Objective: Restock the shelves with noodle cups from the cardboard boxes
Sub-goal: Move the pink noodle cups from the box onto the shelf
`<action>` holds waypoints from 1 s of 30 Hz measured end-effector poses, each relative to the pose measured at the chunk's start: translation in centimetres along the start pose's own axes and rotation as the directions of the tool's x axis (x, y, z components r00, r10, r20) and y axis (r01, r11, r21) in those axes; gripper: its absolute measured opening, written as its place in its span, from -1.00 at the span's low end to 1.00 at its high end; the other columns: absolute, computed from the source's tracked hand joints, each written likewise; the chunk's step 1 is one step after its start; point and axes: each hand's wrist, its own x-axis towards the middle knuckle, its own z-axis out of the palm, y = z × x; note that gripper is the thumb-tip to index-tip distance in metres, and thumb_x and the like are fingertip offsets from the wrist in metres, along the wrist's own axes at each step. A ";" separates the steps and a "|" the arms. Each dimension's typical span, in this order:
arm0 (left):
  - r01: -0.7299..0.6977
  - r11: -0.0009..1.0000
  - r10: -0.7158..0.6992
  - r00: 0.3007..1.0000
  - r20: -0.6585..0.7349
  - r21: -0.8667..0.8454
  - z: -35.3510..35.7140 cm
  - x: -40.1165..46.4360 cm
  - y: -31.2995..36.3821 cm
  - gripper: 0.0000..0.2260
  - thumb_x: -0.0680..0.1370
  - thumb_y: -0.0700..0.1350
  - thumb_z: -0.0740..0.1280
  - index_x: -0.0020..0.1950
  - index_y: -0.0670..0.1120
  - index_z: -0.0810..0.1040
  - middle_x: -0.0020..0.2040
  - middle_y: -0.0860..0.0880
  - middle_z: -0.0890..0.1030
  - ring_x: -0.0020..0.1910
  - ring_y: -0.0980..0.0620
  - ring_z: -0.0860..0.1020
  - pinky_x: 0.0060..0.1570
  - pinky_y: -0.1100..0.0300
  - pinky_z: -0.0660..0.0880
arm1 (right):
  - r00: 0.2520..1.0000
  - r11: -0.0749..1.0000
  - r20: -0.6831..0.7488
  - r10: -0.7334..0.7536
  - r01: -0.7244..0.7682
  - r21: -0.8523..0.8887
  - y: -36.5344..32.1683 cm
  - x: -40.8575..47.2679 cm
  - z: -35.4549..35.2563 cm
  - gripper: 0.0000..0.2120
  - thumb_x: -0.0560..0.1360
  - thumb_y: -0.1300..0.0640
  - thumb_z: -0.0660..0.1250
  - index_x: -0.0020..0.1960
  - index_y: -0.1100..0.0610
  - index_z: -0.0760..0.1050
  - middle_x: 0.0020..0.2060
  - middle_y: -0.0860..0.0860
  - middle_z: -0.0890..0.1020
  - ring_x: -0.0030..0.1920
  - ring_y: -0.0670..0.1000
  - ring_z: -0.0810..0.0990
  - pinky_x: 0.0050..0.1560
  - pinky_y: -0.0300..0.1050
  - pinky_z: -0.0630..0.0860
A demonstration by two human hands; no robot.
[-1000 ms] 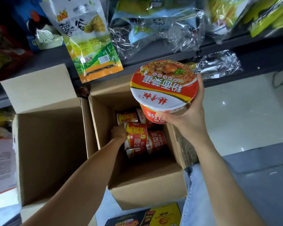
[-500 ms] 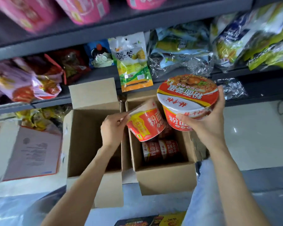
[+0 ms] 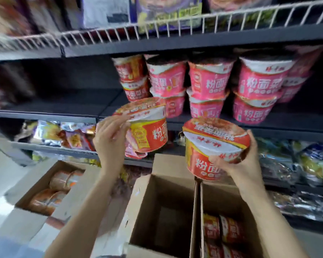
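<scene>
Both hands are up at shelf height, each carrying 1 red noodle cup. The left hand (image 3: 110,140) grips its cup (image 3: 147,127) at the rim and side, near the centre of the frame, with the cup tilted and its lid leaning left; the fingers are blurred, so exactly how they wrap cannot be told. The right hand (image 3: 241,161) cradles the second cup (image 3: 213,149) from below and behind, thumb across the front wall, lid roughly level.

The target looks to be the dark shelf (image 3: 67,107) in the middle left of the frame, bare beside the stacked pink cups (image 3: 209,86). To do this well, level the left cup before it lands, set it flat just beside the stack with the label facing out, then bring the right cup in next to it or on top. More red cups sit in the cardboard box (image 3: 226,198) at lower right.
</scene>
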 end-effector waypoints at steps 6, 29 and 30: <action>0.063 0.991 -0.048 0.991 -0.121 0.122 2.5 7.6 -7.7 -0.85 0.51 -0.14 0.37 0.00 -0.18 0.67 -0.03 -0.01 0.63 0.08 0.00 0.50 0.09 0.40 0.32 | 0.988 0.993 0.102 -0.116 0.117 -0.003 -2.6 3.0 6.5 0.03 0.08 0.02 0.60 0.43 -0.19 0.17 0.18 -0.30 0.51 0.16 -0.33 0.49 0.25 -0.07 0.42; 0.385 0.843 -0.242 0.895 0.376 -0.375 2.5 13.3 -12.7 -0.49 0.52 0.03 0.37 0.42 0.13 0.28 0.31 0.14 0.47 0.22 0.20 0.49 0.07 0.37 0.48 | 0.930 0.948 0.197 -0.312 0.319 -0.005 -7.2 17.2 28.7 0.08 0.19 0.03 0.63 0.49 -0.02 0.02 0.33 -0.08 0.42 0.29 -0.16 0.42 0.29 -0.16 0.39; 0.363 0.884 -0.238 0.891 0.387 -0.293 3.1 14.0 -12.9 -0.44 0.51 -0.01 0.40 0.44 0.15 0.24 0.32 0.15 0.43 0.22 0.21 0.47 0.03 0.40 0.46 | 0.929 0.938 0.153 -0.337 0.345 -0.030 -7.0 18.1 29.8 0.11 0.18 -0.01 0.63 0.51 0.03 -0.01 0.36 -0.03 0.39 0.34 -0.10 0.39 0.35 -0.09 0.37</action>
